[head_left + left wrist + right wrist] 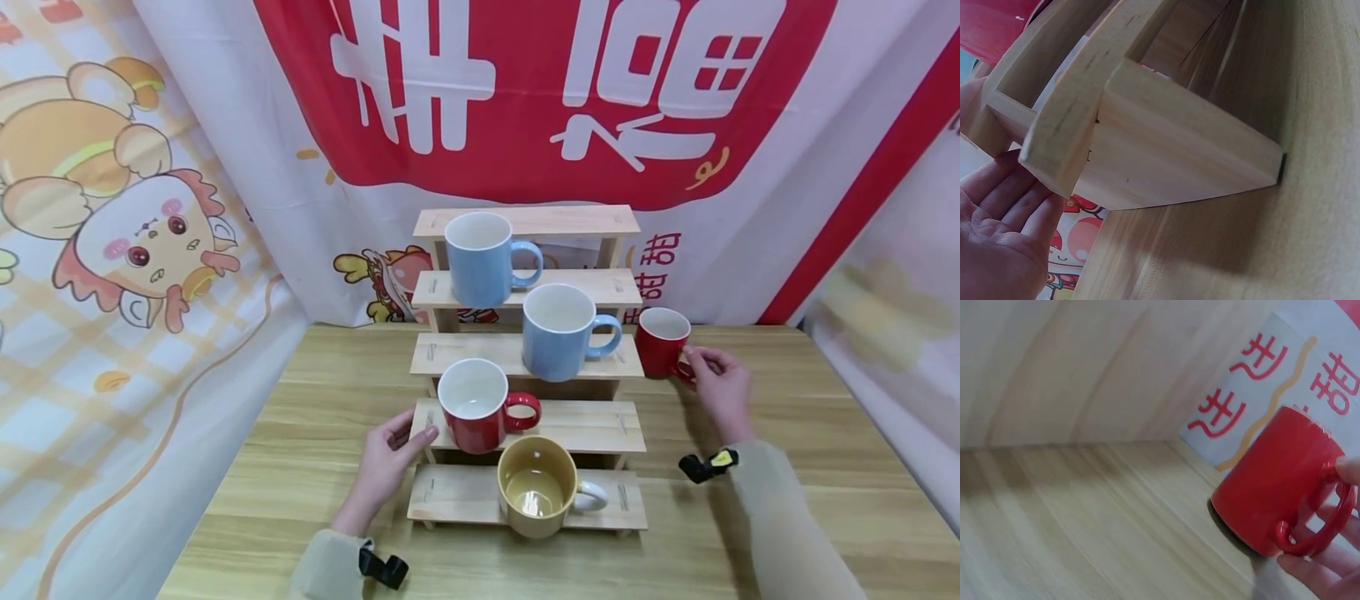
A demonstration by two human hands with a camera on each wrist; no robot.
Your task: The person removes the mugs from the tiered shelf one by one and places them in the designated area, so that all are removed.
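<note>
My right hand (722, 392) pinches the handle of a red mug (663, 343) beside the right side of a stepped wooden stand (442, 493). In the right wrist view, this red mug (1279, 481) leans slightly, with its base at the tabletop. My left hand (384, 462) holds the stand's left edge, thumb over a shelf end; in the left wrist view the fingers (1016, 206) pass behind the wood, tips hidden. Next to that thumb, another red mug (472, 429) sits on a lower step. A yellow mug (536, 508) with a white handle occupies the lowest.
Two light blue mugs stand higher up, one (480, 271) near the top left and one (557, 342) right of centre. The stand rests on a wood-grain table (330, 375). Printed cloth (247, 208) hangs behind and along both sides.
</note>
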